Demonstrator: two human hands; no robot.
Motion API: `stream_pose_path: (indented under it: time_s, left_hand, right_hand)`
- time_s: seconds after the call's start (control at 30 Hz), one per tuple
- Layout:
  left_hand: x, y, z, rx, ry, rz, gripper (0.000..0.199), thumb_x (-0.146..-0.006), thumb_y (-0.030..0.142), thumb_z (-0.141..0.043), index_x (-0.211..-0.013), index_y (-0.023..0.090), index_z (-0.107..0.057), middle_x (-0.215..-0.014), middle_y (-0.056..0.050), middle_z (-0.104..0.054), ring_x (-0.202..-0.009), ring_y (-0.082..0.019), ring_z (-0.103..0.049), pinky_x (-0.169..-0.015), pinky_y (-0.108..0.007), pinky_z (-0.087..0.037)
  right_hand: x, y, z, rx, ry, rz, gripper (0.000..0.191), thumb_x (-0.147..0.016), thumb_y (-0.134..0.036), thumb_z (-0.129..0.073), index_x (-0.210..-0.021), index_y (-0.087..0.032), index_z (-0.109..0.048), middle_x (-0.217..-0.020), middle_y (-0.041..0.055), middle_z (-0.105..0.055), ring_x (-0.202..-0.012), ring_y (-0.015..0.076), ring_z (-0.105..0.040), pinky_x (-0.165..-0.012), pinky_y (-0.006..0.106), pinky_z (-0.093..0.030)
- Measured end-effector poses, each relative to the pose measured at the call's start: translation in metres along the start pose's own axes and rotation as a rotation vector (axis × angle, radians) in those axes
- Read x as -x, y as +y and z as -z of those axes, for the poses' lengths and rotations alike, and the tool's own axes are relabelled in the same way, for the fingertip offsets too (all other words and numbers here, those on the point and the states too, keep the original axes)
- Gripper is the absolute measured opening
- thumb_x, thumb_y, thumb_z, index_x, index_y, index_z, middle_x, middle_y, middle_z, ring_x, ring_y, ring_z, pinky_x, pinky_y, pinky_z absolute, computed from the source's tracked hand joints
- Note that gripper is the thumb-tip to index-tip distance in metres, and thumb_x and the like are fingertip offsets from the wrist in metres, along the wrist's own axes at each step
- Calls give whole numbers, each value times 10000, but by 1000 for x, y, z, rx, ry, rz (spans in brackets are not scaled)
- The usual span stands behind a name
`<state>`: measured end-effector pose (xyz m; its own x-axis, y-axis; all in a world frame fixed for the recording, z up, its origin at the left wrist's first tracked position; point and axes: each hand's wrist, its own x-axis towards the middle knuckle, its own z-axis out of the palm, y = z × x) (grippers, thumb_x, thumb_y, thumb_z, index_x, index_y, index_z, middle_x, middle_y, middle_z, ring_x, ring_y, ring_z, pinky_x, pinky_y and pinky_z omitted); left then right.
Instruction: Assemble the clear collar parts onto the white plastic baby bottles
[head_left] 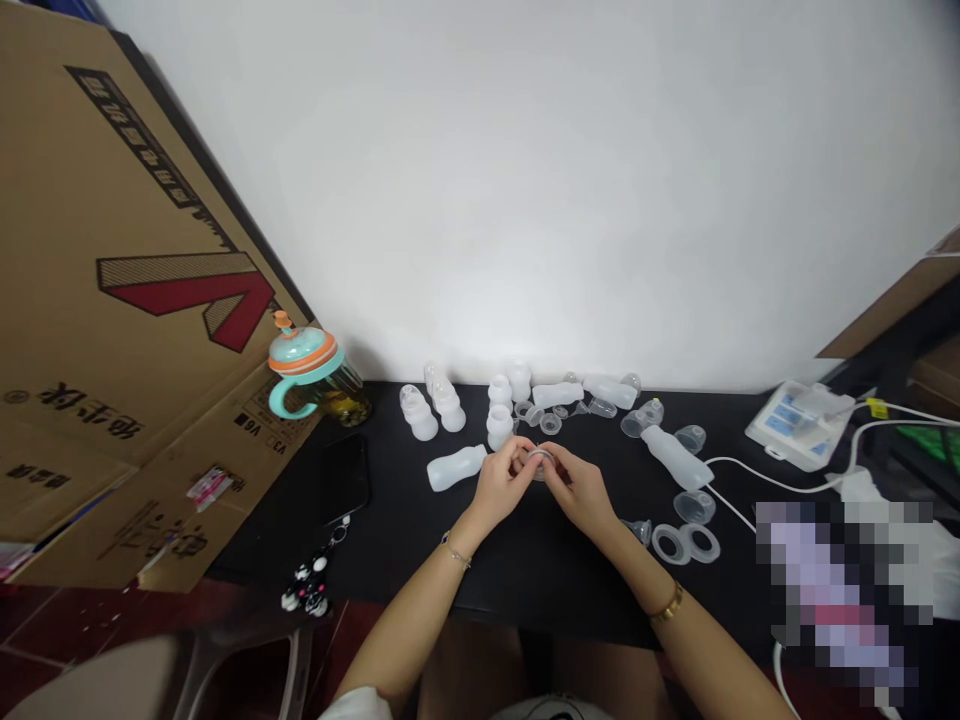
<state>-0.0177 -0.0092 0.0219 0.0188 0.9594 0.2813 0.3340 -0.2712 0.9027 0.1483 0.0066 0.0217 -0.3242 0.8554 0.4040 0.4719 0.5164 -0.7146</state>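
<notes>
Clear round pump part (538,462) sits pinched between the fingertips (525,458) of both hands, the left hand (504,482) and right hand (577,490) closed on it from either side, above a black tabletop (525,570). Just beyond the fingers stand milky silicone bottles (499,425) among small clear valves (550,424); a milky bottle (456,468) lies just left of the left hand, and a second milky bottle (675,457) lies right of the right hand, near a clear funnel cup (694,507) and two clear rings (685,544). Farther left of the fingers lie a black smartphone (346,478) and a teal-and-orange sippy cup (306,358); far right sits a white pump unit (799,424) with a white cable (757,478).
</notes>
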Motion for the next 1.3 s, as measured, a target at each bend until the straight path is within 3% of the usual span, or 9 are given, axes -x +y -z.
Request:
stream_pose_path:
  time_s: [0.57,0.9,1.13,1.3]
  left_hand:
    - [0,1,1,-34,2,-16,258,-954,450,-571,-972,195,-599,-616,52,-528,-553,-109,-503,-544,-228,-369]
    - [-1,-1,2,135,-59,44,328,-980,515,-517,-1019,197,-588,-572,70,-472,-502,-107,-500,-523,-228,-395]
    - [-2,-4,3,73,-69,15,291,-965,465,-542,-1058,193,-584,-664,41,-568,-543,-103,-517,-524,-221,-389]
    - [-1,-6,1,40,-57,7,246,-966,423,-529,-1040,196,-586,-612,58,-526,-530,-108,-504,-530,-227,-381]
  right_hand:
    - [0,0,0,25,7,26,295,-999,-348,-471,-1111,-198,-699,-720,10,-674,-582,145,-606,-574,230,-438]
    - [-1,-2,2,0,13,-16,328,-1010,-382,-454,-1133,-207,-703,-713,14,-690,-563,155,-603,-565,246,-442]
    - [-1,0,2,-13,10,-24,319,-1003,-358,-465,-1150,-203,-701,-760,23,-718,-593,159,-629,-571,244,-450]
    - [-1,-1,1,-18,8,-24,310,-1005,-358,-465,-1137,-207,-701,-784,26,-727,-616,161,-641,-586,247,-460]
